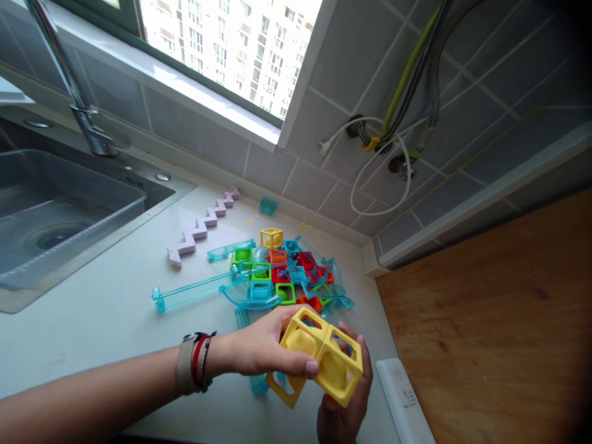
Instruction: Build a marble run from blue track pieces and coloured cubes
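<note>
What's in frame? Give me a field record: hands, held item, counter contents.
left hand: grips yellow cube blocks from the top
right hand: supports the same blocks from below
pile: coloured cubes and clear blue track pieces, behind the hands
zigzag piece: lilac, left of pile
sink: far left, set in counter

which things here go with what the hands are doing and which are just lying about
In use: yellow cubes, gripped by left hand and right hand; likely the same set: pile of coloured pieces, blue track, lilac zigzag.
Lying about: sink, tap, wall cables, white box at counter edge.
</note>
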Demonstrator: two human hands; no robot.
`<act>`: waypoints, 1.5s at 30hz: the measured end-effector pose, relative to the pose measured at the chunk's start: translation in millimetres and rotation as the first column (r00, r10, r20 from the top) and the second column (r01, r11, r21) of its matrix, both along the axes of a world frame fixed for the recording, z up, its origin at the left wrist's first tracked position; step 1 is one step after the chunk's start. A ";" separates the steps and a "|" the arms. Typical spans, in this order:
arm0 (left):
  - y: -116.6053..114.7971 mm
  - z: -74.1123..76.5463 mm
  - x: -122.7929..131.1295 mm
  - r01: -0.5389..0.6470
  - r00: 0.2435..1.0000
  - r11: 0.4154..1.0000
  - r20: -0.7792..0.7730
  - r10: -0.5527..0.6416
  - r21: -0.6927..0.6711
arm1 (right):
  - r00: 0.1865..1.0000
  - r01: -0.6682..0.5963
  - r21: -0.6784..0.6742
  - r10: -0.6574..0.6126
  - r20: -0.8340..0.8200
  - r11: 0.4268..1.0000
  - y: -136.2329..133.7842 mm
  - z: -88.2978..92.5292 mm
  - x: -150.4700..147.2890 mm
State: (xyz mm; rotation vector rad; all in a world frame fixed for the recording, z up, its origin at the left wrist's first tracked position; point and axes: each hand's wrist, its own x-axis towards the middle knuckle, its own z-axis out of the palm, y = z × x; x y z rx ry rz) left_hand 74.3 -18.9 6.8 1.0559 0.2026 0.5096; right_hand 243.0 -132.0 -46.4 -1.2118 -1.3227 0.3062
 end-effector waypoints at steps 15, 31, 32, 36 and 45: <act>-105.5 -4.5 -27.2 -0.130 0.829 0.644 -0.274 0.488 0.754 | 0.752 -0.445 -0.221 0.228 -0.618 0.868 -67.3 6.4 -5.7; -146.6 50.7 -80.5 0.620 0.774 -0.484 -0.382 0.505 0.618 | 0.553 -0.440 -0.147 0.138 -0.822 0.886 -43.3 -10.3 34.9; -143.8 57.7 -81.0 0.612 0.787 -0.525 -0.390 0.478 0.592 | 0.566 -0.444 -0.149 0.147 -0.811 0.884 -44.2 -10.9 34.5; -127.1 82.1 -79.7 0.587 0.810 -0.592 -0.395 0.434 0.553 | 0.579 -0.453 -0.139 0.172 -0.797 0.881 -43.6 -14.4 32.7; -80.7 88.5 -87.2 0.757 0.633 -0.416 -0.407 0.659 0.504 | 0.607 -0.467 -0.121 0.218 -0.764 0.876 -45.8 -11.0 28.7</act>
